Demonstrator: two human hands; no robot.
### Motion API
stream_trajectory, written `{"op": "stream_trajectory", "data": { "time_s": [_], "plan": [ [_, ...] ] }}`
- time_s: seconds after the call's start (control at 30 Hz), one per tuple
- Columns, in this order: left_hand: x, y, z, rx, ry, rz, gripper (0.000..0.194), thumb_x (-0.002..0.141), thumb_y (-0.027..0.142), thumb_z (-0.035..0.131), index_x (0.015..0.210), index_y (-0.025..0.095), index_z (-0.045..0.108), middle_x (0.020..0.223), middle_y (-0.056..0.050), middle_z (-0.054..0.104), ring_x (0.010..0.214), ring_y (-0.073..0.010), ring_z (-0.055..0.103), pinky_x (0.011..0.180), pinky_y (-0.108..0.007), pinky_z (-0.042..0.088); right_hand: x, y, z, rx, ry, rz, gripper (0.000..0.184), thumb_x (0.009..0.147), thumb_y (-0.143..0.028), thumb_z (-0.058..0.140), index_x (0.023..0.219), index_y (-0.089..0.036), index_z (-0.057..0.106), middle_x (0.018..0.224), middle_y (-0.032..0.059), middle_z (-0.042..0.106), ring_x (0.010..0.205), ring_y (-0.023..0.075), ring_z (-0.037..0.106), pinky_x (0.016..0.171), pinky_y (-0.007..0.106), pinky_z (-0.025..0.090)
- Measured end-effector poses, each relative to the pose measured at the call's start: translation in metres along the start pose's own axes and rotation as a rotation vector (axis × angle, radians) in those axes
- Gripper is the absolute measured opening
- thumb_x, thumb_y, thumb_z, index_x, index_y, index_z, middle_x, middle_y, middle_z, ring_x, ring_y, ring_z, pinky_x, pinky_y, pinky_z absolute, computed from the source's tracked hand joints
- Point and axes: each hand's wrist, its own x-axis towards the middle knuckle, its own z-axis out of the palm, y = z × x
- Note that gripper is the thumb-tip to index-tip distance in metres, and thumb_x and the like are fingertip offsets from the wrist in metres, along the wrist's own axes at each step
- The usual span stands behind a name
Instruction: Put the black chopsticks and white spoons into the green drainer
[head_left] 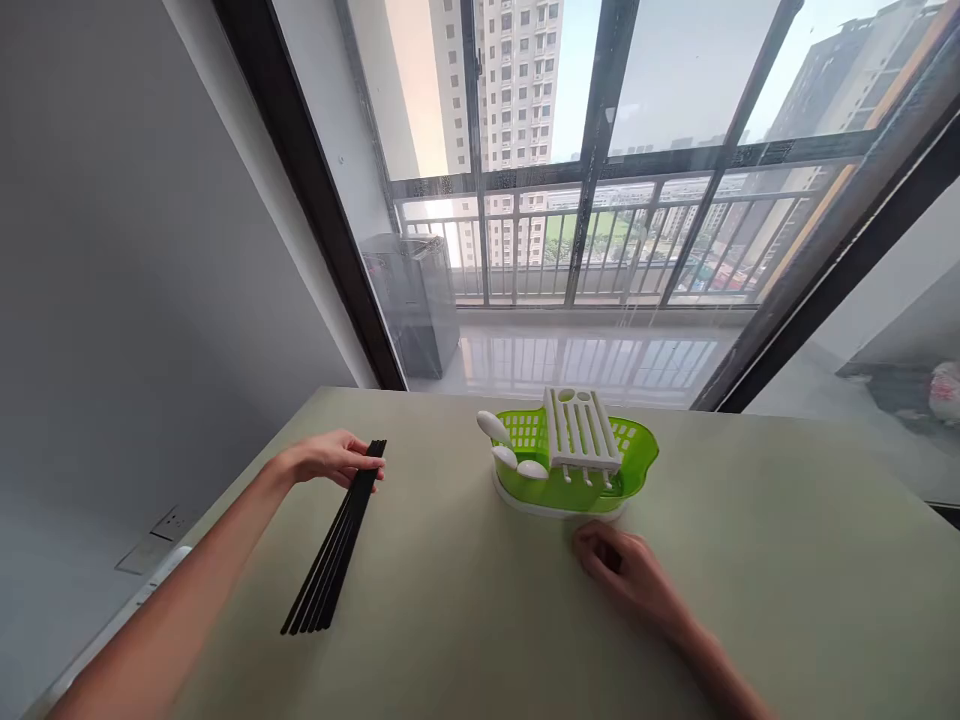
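Note:
My left hand (341, 460) is closed around the upper ends of several black chopsticks (337, 555). Their other ends fan out slightly toward the table's near left. To the right stands a green utensil basket (562, 490) with a white base and a white slotted rack (581, 430) across its top. White spoons (504, 457) lean out over the basket's left side. My right hand (619, 560) rests on the table just in front of the basket, its fingers curled in loosely with nothing seen in them.
Everything stands on a pale green table (457, 610). Beyond its far edge are glass doors with dark frames (367, 340) and a balcony with a railing. A grey appliance (412, 300) stands out there. A wall with a socket (172, 522) borders the left side.

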Motion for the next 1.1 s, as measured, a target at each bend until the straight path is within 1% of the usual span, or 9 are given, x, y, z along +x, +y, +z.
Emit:
{"op": "stream_trajectory", "data": {
  "time_s": [0.1, 0.2, 0.33, 0.5, 0.57, 0.77, 0.87, 1.0, 1.1],
  "plan": [
    [0.001, -0.006, 0.01, 0.063, -0.011, -0.026, 0.064, 0.054, 0.069, 0.087, 0.089, 0.016, 0.079, 0.102, -0.012, 0.081, 0.095, -0.0294, 0.077, 0.082, -0.033, 0.062, -0.001, 0.0, -0.001, -0.001, 0.001, 0.004, 0.035, 0.1, -0.047, 0.049, 0.089, -0.018, 0.067, 0.066, -0.0018, 0.051, 0.06, 0.0141, 0.043, 0.058, 0.026, 0.037],
    [0.002, -0.013, 0.015, 0.088, -0.007, -0.045, 0.067, 0.052, 0.072, 0.087, 0.087, 0.016, 0.078, 0.096, -0.012, 0.082, 0.091, -0.0286, 0.077, 0.079, -0.032, 0.062, -0.001, 0.0, -0.002, -0.011, 0.005, 0.011, 0.036, 0.099, -0.048, 0.049, 0.09, -0.018, 0.068, 0.065, -0.0022, 0.05, 0.059, 0.0141, 0.043, 0.058, 0.026, 0.037],
    [0.001, -0.02, 0.019, 0.09, 0.009, -0.069, 0.069, 0.048, 0.074, 0.086, 0.084, 0.016, 0.077, 0.099, -0.011, 0.081, 0.089, -0.0281, 0.078, 0.078, -0.032, 0.062, -0.002, -0.001, -0.003, -0.003, 0.005, 0.018, 0.037, 0.099, -0.049, 0.049, 0.091, -0.018, 0.068, 0.066, -0.0021, 0.05, 0.06, 0.0141, 0.044, 0.058, 0.026, 0.037],
    [0.0, -0.028, 0.022, 0.113, 0.049, -0.079, 0.069, 0.046, 0.074, 0.086, 0.083, 0.016, 0.075, 0.101, -0.012, 0.081, 0.093, -0.0283, 0.077, 0.078, -0.031, 0.062, -0.002, -0.001, -0.004, 0.014, -0.003, 0.0, 0.038, 0.1, -0.05, 0.048, 0.091, -0.018, 0.067, 0.067, -0.0016, 0.052, 0.06, 0.014, 0.043, 0.058, 0.026, 0.037],
    [0.0, -0.031, 0.023, 0.117, 0.062, -0.083, 0.069, 0.045, 0.073, 0.086, 0.083, 0.016, 0.074, 0.099, -0.011, 0.081, 0.092, -0.0282, 0.077, 0.077, -0.031, 0.062, -0.003, 0.0, -0.004, 0.017, -0.006, 0.005, 0.038, 0.101, -0.051, 0.048, 0.092, -0.018, 0.067, 0.067, -0.0013, 0.053, 0.06, 0.014, 0.043, 0.058, 0.026, 0.037],
    [0.006, -0.042, 0.021, 0.17, 0.103, -0.086, 0.063, 0.046, 0.069, 0.084, 0.077, 0.016, 0.072, 0.083, -0.007, 0.077, 0.09, -0.0271, 0.074, 0.073, -0.029, 0.061, -0.003, -0.002, -0.005, 0.0, 0.0, 0.005, 0.035, 0.1, -0.048, 0.049, 0.09, -0.019, 0.065, 0.066, -0.0023, 0.051, 0.059, 0.0138, 0.043, 0.058, 0.025, 0.037],
    [0.009, -0.048, 0.018, 0.22, 0.123, -0.089, 0.059, 0.047, 0.067, 0.083, 0.077, 0.017, 0.071, 0.083, -0.005, 0.075, 0.09, -0.0254, 0.072, 0.07, -0.027, 0.06, -0.003, -0.003, -0.006, 0.0, 0.003, 0.009, 0.034, 0.1, -0.047, 0.048, 0.09, -0.019, 0.066, 0.066, -0.0021, 0.052, 0.059, 0.0138, 0.044, 0.058, 0.025, 0.038],
    [0.012, -0.055, 0.017, 0.308, 0.136, -0.106, 0.056, 0.049, 0.065, 0.08, 0.075, 0.017, 0.07, 0.08, -0.004, 0.072, 0.085, -0.0236, 0.069, 0.066, -0.026, 0.059, -0.004, -0.002, -0.006, -0.008, -0.008, 0.02, 0.035, 0.1, -0.048, 0.049, 0.09, -0.019, 0.066, 0.066, -0.0019, 0.052, 0.059, 0.0142, 0.044, 0.058, 0.025, 0.038],
    [0.014, -0.058, 0.017, 0.329, 0.135, -0.123, 0.053, 0.048, 0.062, 0.08, 0.073, 0.017, 0.069, 0.078, -0.004, 0.071, 0.082, -0.0228, 0.068, 0.064, -0.026, 0.058, -0.004, -0.001, -0.006, -0.008, -0.008, 0.02, 0.037, 0.1, -0.05, 0.049, 0.091, -0.019, 0.067, 0.066, -0.0014, 0.053, 0.059, 0.0144, 0.044, 0.057, 0.026, 0.038]
  ]
}}
